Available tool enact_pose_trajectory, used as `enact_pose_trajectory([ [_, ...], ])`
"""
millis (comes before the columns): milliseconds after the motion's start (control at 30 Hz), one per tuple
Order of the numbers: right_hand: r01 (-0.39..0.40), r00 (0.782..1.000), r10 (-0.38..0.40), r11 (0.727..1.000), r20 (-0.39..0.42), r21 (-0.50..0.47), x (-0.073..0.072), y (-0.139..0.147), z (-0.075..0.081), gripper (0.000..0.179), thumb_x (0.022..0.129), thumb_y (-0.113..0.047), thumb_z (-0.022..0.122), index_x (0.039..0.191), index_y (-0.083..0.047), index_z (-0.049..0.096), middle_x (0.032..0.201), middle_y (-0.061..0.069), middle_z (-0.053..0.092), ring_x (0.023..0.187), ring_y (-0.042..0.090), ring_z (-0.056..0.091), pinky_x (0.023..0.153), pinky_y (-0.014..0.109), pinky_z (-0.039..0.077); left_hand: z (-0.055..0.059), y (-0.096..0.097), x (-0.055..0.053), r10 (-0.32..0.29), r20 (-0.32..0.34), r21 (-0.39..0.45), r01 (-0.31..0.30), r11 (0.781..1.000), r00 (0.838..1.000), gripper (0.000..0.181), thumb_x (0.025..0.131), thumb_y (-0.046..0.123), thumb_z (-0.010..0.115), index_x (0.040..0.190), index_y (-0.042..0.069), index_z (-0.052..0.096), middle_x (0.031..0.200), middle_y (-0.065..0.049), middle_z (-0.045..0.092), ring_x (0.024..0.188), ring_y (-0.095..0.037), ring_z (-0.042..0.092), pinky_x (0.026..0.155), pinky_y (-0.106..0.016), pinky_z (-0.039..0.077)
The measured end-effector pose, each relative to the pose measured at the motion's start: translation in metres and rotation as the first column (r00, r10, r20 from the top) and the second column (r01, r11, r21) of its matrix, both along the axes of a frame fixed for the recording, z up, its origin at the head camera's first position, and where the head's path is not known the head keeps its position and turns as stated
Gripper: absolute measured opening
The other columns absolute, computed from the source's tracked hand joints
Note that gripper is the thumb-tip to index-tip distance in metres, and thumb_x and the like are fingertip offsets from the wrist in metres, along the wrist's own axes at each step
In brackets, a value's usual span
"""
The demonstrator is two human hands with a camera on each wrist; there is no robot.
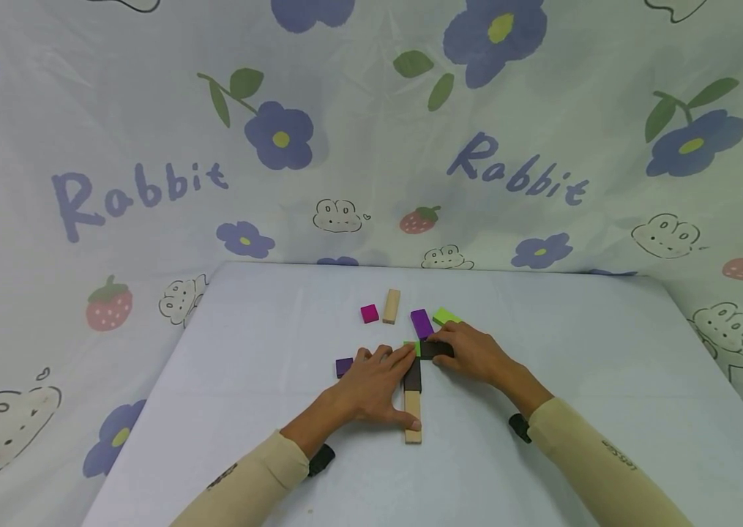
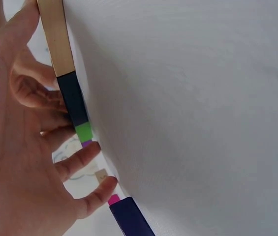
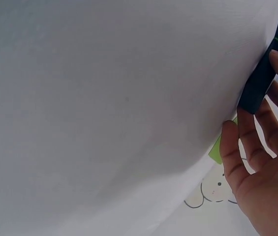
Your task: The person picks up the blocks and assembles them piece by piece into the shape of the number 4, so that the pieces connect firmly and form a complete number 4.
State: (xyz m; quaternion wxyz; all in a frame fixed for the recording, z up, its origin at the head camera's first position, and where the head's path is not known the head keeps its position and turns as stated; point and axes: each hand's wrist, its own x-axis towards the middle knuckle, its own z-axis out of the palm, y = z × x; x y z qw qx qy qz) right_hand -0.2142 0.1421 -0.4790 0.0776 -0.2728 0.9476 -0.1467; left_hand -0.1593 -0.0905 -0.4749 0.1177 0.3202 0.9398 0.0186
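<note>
A dark purple block [image 1: 344, 367] is seen just beside the left hand [image 1: 371, 388], at its 10 o'clock. That hand is spread, its thumb rested on the near wooden block [image 1: 413, 407], its fingertips on the green block [image 1: 418, 349] at the row's 12 o'clock end. At the green block's 3 o'clock, apparently touched by it, the black block [image 1: 435, 350] is laid, long axis 9-to-3. It is pinched by the nearer right hand [image 1: 471, 353], at whose 9 o'clock it is placed.

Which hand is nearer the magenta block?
Left. The left hand is just short of the magenta block; the right hand is farther off, to its right, gripping a black block.
</note>
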Motion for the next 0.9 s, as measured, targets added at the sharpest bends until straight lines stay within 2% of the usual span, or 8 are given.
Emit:
enact_pose_trajectory([
  [400,-0.015,1.0,0.015,1.0,-0.002,0.017,-0.001,-0.003,0.002,0.044,0.091,-0.026,0.078,0.131,-0.009,0.068,0.117,0.006,0.064,0.104,0.021,0.06,0.092,0.043,0.054,0.0,0.0,-0.001,-0.003,-0.008,-0.001,0.003,1.0,1.0,0.119,0.076,0.089,0.054,0.164,0.017,0.018,0.169,0.003,0.015,0.143,-0.024,0.034,0.106,-0.051,0.035],
  [667,-0.025,1.0,0.025,1.0,0.003,0.011,-0.002,-0.002,0.001,0.046,0.091,-0.029,0.078,0.131,-0.01,0.068,0.117,0.005,0.064,0.103,0.019,0.06,0.088,0.042,0.054,0.002,-0.002,0.001,-0.02,-0.026,0.022,0.02,1.0,0.999,0.117,0.076,0.088,0.054,0.163,0.015,0.022,0.168,0.002,0.02,0.14,-0.023,0.036,0.101,-0.049,0.037],
  [900,-0.007,1.0,0.007,1.0,0.016,0.003,-0.007,0.005,0.014,0.05,0.086,-0.032,0.082,0.13,-0.013,0.069,0.118,0.006,0.063,0.102,0.02,0.061,0.085,0.042,0.056,0.0,-0.002,0.001,-0.017,-0.021,0.02,0.017,1.0,1.0,0.118,0.076,0.088,0.054,0.163,0.015,0.022,0.168,0.002,0.019,0.141,-0.024,0.035,0.102,-0.049,0.036],
])
